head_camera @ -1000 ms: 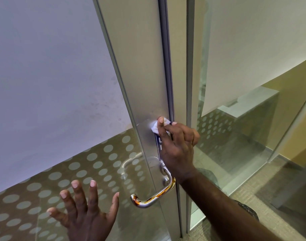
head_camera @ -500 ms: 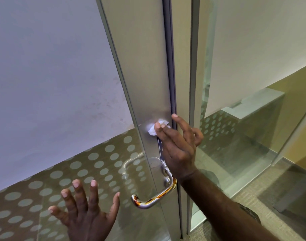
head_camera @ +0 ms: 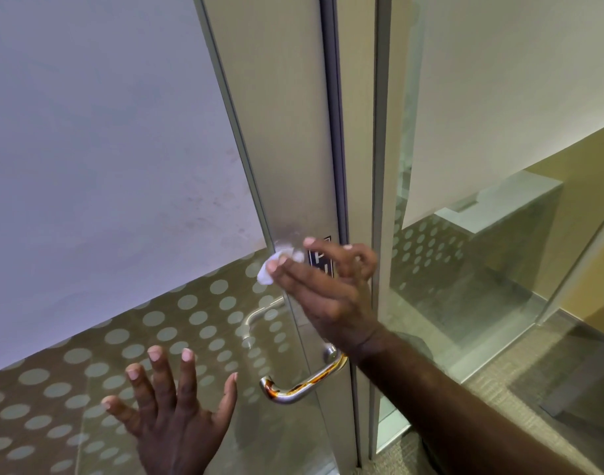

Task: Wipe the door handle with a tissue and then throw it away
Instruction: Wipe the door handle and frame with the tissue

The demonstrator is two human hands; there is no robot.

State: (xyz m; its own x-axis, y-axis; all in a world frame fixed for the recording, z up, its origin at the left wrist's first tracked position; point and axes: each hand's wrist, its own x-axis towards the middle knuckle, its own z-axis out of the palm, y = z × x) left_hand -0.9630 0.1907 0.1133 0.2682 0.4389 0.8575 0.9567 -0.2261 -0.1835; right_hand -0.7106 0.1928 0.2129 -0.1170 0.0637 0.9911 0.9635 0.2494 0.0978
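Right hand [head_camera: 331, 296] is up against the metal door stile [head_camera: 287, 149], just above the door handle [head_camera: 304, 385], w/ a small crumpled white tissue [head_camera: 267, 269] pinched at the tips of its fingers [head_camera: 293, 272]; the tissue sits at the stile's left edge, right where metal meets the glass panel [head_camera: 88, 132], and looks to be touching the surface, tho contact can't be confirmed for sure. Index & middle are stretched out flat over the tissue, thumb and the other fingers curl toward the door edge, partly covering a small dark sign plate [head_camera: 323, 257] w/ white letters, text not readable. Handle is a chrome lever, curved, bright orange-brown reflections on it, well below the tissue and near the right wrist; nothing's touching it. A second lever shows thru the glass on the far side [head_camera: 259, 315]. Left hand [head_camera: 174, 416] is low-left, palm toward the glass, all fingers spread wide apart, holding nothing; can't tell if it's pressing the pane or just off it. Glass is frosted up top, w/ a band of pale dots lower down. To the right, a clear glass side panel [head_camera: 482, 269] shows a carpeted floor [head_camera: 499, 389] beyond.
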